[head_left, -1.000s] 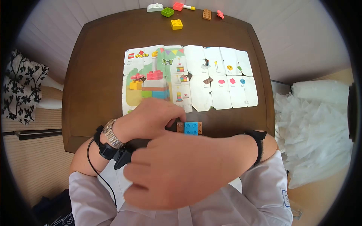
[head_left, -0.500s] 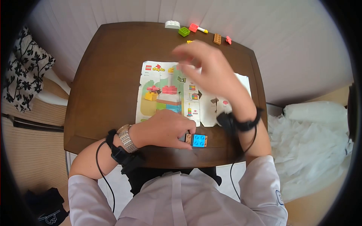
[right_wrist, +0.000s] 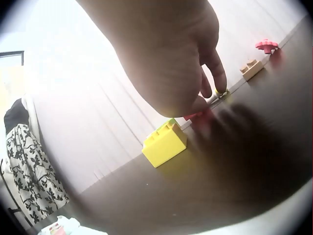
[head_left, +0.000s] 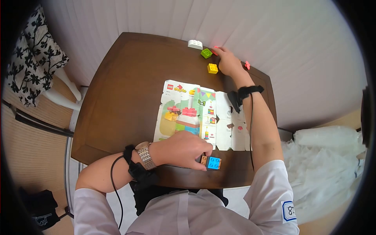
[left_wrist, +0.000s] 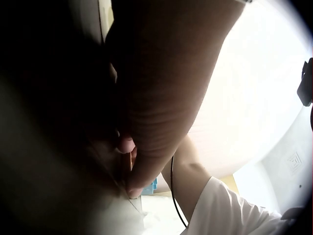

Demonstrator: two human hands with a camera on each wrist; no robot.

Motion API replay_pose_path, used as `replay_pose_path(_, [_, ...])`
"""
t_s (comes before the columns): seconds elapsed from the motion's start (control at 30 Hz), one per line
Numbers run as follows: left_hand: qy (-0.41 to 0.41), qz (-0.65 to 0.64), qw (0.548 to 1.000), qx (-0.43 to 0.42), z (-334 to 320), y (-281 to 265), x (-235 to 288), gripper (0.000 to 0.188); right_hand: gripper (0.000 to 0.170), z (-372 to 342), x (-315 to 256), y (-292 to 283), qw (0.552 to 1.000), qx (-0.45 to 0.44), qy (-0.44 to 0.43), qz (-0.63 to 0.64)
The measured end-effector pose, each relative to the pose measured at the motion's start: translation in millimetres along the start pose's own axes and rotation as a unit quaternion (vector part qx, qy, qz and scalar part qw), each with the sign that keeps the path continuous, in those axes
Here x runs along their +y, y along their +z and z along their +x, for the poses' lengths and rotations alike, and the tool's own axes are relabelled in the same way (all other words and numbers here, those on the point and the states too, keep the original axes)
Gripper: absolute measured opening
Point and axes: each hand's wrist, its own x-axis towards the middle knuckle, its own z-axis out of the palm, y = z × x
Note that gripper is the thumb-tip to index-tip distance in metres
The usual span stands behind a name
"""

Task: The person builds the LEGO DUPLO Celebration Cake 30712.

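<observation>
In the head view my left hand (head_left: 182,149) pinches the left end of a brown brick (head_left: 204,160) near the table's front edge, thumb and fingers on either side. A blue brick (head_left: 214,163) sits on top of the brown one. At the far edge my right hand (head_left: 230,64) reaches down over a pink-red brick (head_left: 215,50), fingers extended. The right wrist view shows these fingers beside the pink-red brick (right_wrist: 196,116) and a white piece with a yellow tip (right_wrist: 218,96); whether they touch is unclear. The left wrist view is dark, with the blue brick (left_wrist: 152,186) beyond the thumb.
A yellow brick (head_left: 212,68), a green brick (head_left: 206,53) and a white curved brick (head_left: 195,44) lie left of my right hand. A pink flower-shaped piece (head_left: 247,65) and a tan brick (right_wrist: 251,70) are to its right. The printed sheet (head_left: 180,105) lies mid-table.
My right hand has moved from in front of my body, across the sheet, to the pieces at the far edge. My left hand keeps its hold on the brown brick. The head view has shifted.
</observation>
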Motion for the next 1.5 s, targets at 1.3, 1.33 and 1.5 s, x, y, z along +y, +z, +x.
replay_pose_path(1.3, [-0.079,-0.047,0.994,-0.066,9.6,-10.7,13.2,0.035,0.053,-246.4,-64.7,-79.3,0.763,-0.069,-0.016,0.643])
replay_pose_path(1.33, [-0.079,-0.046,0.994,-0.066,9.4,-11.2,13.5,0.035,0.049,-246.2,-65.4,-76.9,0.756,-0.065,-0.002,0.651])
replay_pose_path(1.5, [-0.093,-0.051,0.992,-0.074,9.8,-12.3,14.7,0.031,0.045,-244.0,-73.0,-85.5,0.708,-0.099,0.070,0.696])
